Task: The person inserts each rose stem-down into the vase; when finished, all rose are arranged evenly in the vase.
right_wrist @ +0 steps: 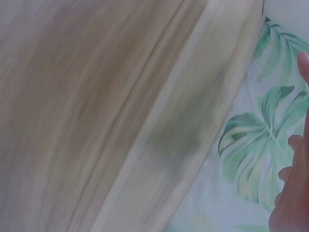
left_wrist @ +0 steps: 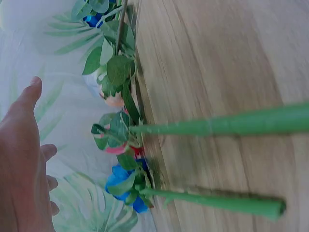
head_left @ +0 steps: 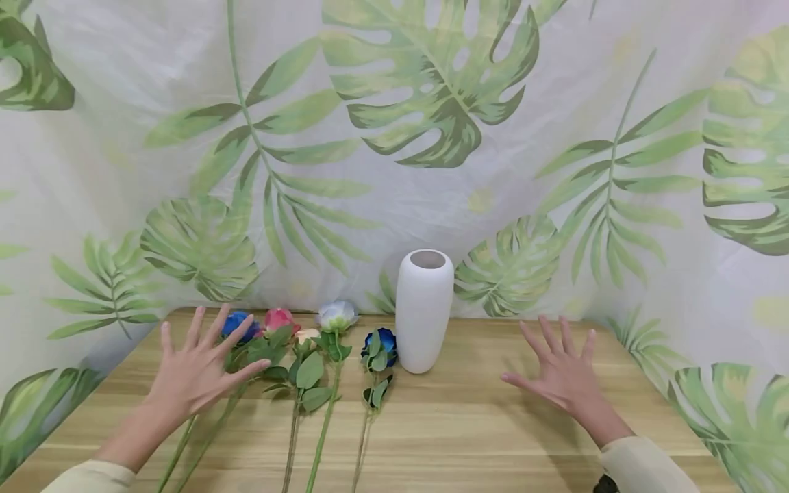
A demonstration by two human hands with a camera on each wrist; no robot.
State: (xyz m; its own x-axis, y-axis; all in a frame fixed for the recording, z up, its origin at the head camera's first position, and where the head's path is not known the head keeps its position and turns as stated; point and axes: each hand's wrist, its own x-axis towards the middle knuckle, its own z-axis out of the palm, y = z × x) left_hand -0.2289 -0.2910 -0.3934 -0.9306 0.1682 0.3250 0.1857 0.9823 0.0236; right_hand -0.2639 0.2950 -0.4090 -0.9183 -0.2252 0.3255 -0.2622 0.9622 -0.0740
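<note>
My left hand point(head_left: 196, 373) is held above the left side of the table with its fingers spread, holding nothing. Below and beside it lie artificial roses on long green stems: a blue rose point(head_left: 243, 326), a pink rose point(head_left: 279, 320), a peach rose point(head_left: 306, 335) and a white rose point(head_left: 337, 315). A dark blue rose point(head_left: 380, 346) lies beside a tall white vase point(head_left: 424, 315), which stands upright. The vase's mouth faces up. On the right, my right hand point(head_left: 564, 376) is also spread and holds nothing; the vase is the nearest object to it.
The wooden table point(head_left: 481, 431) runs back to a white cloth backdrop point(head_left: 419, 205) printed with green leaves. Rose stems point(head_left: 327, 418) stretch toward the near edge. In the left wrist view, a cut green stem point(left_wrist: 241, 203) points away from the blue bloom.
</note>
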